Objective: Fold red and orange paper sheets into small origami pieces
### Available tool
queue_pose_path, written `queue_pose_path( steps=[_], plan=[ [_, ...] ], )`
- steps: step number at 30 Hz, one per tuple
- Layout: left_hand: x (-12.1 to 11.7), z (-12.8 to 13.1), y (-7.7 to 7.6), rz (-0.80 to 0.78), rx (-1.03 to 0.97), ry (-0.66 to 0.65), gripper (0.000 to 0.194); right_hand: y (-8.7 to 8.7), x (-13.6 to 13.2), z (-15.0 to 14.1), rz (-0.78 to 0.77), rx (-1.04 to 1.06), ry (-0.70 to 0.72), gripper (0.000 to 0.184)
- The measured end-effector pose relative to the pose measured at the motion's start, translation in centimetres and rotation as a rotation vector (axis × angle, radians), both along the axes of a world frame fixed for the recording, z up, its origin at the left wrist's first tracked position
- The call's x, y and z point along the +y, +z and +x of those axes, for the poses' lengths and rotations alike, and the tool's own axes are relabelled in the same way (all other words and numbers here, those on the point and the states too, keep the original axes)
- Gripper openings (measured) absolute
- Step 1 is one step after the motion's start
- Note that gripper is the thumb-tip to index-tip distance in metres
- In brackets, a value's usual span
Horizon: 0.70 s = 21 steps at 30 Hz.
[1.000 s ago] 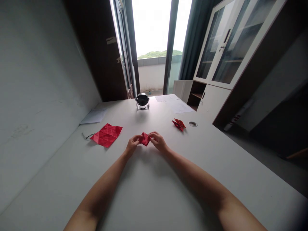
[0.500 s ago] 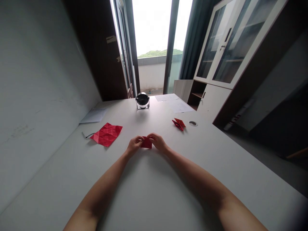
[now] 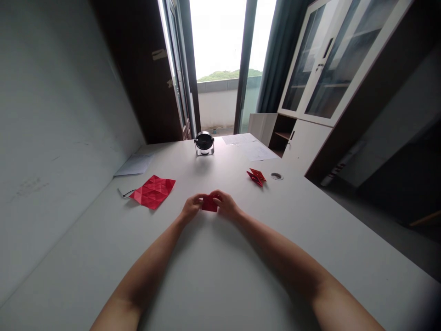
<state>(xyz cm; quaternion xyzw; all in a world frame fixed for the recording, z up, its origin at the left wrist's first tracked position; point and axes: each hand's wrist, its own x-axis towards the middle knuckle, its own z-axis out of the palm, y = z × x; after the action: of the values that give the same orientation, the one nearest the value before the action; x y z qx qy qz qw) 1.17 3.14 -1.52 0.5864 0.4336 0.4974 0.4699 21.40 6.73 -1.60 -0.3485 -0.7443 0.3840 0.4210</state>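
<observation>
A small piece of folded red paper [image 3: 209,204] is held between my two hands over the middle of the white table. My left hand [image 3: 192,207] pinches its left side, fingers curled over the top edge. On the right side, my right hand [image 3: 226,203] grips it with thumb and fingers, the fingers reaching along the top. Parts of the paper's side edges are hidden behind my fingers. To the left lies a larger creased red sheet [image 3: 153,192], spread out. Folded red paper pieces [image 3: 256,177] rest to the right, partly overlapping.
A round black device in a silver stand [image 3: 204,143] stands at the table's far side. White papers [image 3: 257,150] lie at the back right, another paper [image 3: 133,164] by the left wall. A round cable hole [image 3: 276,176] is at right; a thin corded tag [image 3: 120,193] touches the creased sheet.
The fingers of both hands have shifted slightly on the small red paper, and more of its upper part shows between them. The other things stay where they were.
</observation>
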Motion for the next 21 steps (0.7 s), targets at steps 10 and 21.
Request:
queue_pose_path(
  steps=[10, 21],
  plan=[
    [0.1, 0.2, -0.1, 0.164, 0.357, 0.131, 0.041, -0.8, 0.4, 0.2, 0.122, -0.175, -0.160, 0.023],
    [-0.7, 0.0, 0.3, 0.390, 0.903, -0.001, 0.040, -1.3, 1.2, 1.3, 0.247, -0.464, -0.334, 0.007]
  ],
)
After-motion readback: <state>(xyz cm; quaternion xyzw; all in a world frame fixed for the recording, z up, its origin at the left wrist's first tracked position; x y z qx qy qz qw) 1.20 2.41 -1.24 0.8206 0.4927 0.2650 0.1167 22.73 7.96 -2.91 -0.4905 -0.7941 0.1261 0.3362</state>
